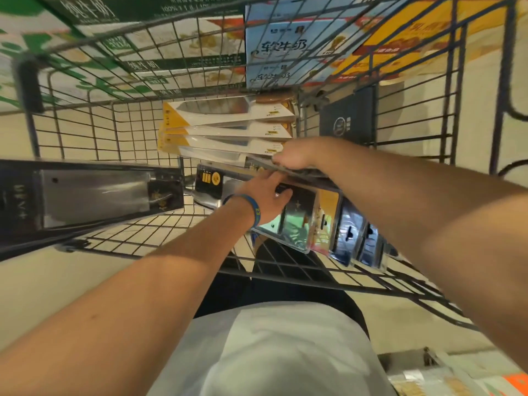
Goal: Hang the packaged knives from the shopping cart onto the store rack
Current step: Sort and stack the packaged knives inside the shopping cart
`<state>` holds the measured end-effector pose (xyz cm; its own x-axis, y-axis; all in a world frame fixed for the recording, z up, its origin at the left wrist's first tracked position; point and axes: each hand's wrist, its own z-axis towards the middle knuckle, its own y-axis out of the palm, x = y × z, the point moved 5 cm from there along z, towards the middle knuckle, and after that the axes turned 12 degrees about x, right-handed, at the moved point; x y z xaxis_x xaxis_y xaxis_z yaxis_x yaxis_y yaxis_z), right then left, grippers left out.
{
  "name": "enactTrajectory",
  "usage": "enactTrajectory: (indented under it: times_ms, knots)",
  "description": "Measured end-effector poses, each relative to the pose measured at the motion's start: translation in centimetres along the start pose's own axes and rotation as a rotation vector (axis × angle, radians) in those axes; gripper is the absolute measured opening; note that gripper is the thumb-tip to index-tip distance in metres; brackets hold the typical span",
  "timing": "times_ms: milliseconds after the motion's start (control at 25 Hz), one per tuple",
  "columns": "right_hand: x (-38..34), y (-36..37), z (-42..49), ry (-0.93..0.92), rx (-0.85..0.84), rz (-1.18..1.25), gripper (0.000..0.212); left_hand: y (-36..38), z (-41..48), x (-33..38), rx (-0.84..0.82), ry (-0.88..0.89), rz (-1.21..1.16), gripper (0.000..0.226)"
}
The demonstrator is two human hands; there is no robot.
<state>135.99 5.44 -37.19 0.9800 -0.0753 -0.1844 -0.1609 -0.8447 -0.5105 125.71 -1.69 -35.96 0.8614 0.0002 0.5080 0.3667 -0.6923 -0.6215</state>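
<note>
R hand [291,155]: fingertips tucked under thin pack [257,164], out of sight. L hand [265,195] covers mid part of black pack [303,208]; can't tell if it grips or just rests. Cleaver pack [85,192] cut off by left edge, print too blurred to read. White packs [228,121] overlap, lower ones mostly hidden. Side packs [351,232] partly behind R forearm, glare hides what's inside. Cart [28,84] runs off top & right edges. Cartons [274,32] behind wire, small print unreadable. Bottom-right items [428,375] blurred, cut by edge.
</note>
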Motion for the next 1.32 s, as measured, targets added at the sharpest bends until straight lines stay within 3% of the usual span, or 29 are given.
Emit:
enactTrajectory:
  times_ms: [120,240,320,400,600,840,960,1080,1320]
  knots:
    - [-3.1,4.0,1.5,0.042,0.009,0.009,0.056,0.2,-1.5,-3.0,0.058,-0.033,-0.065,0.048]
    - [-4.5,5.5,1.4,0.199,0.186,-0.072,0.063,0.6,-3.0,-5.6,0.018,-0.113,-0.147,0.044]
    - [-5.8,5.7,1.1,0.226,0.275,-0.132,0.062,0.0,-3.2,-6.7,0.076,-0.189,-0.241,0.039]
    - [-6.5,5.9,1.2,0.246,0.269,-0.114,0.059,-0.7,-3.1,-7.2,0.096,-0.208,-0.252,0.035]
    - [-4.8,6.1,1.4,0.297,0.177,-0.237,0.063,-1.0,-2.6,-6.5,-0.045,-0.108,-0.139,0.043]
    - [-4.6,5.7,1.6,0.164,0.258,-0.176,0.051,-3.0,1.2,-12.2,0.221,-0.481,-0.295,0.028]
    - [-3.8,6.0,1.3,0.200,0.226,-0.278,0.061,-3.3,4.3,-15.7,0.268,-0.682,-0.487,0.028]
    - [-4.6,6.1,2.3,0.204,0.190,-0.307,0.064,-2.0,7.3,-19.6,0.238,-0.921,-0.635,0.035]
    - [-4.6,7.6,2.9,0.238,0.234,-0.198,0.068,0.3,8.8,-22.9,0.137,-1.138,-0.961,0.044]
